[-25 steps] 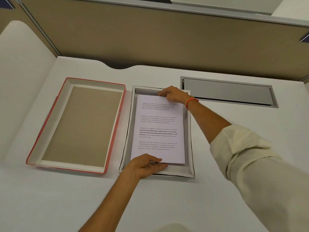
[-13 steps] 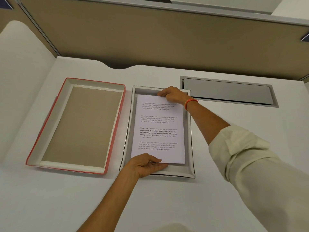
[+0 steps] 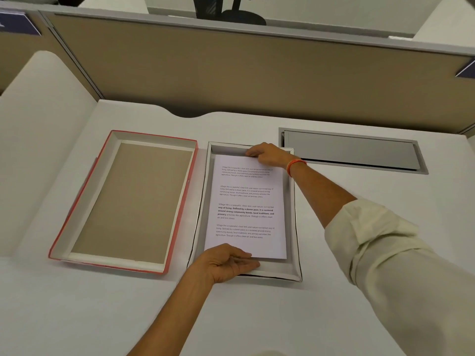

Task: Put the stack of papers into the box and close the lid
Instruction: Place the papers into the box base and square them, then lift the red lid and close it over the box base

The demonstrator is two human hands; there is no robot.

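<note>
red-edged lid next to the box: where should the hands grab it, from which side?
Judging from its pose, grip the two long walls of the red-edged cardboard lid, one hand per side, coming from above. It lies open side up on the white desk, left of the white box, so the thin upright walls are exposed for a pinch. It needs flipping over before it can cover the stack of papers.

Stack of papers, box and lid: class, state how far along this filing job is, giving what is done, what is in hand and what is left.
Done: the stack of papers lies inside the white box. In hand: the left hand holds its near edge and the right hand its far edge, seemingly settling it flat. Left: the red-edged lid lies upturned on the desk beside the box; it must be turned over and fitted on.
</note>
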